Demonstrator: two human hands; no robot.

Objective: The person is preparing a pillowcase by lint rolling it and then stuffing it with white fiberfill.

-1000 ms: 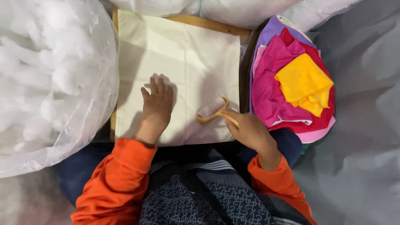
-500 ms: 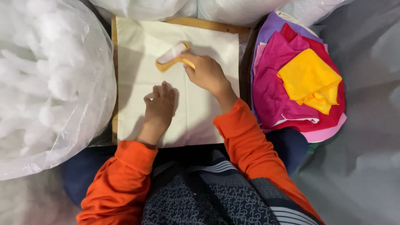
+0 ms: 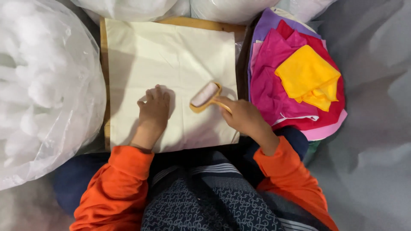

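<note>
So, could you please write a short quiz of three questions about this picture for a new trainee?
1. True or false: the left hand lies flat on the cream rectangular cloth.
2. Which hand holds the yellow-handled lint roller?
3. The folded yellow cloth lies on: A) the pile of pink and red cloths; B) the clear bag of white stuffing.

Key: 1 true; 2 the right hand; 3 A.

Left hand (image 3: pixel 153 112) flat; right hand (image 3: pixel 242 116) clenched.
</note>
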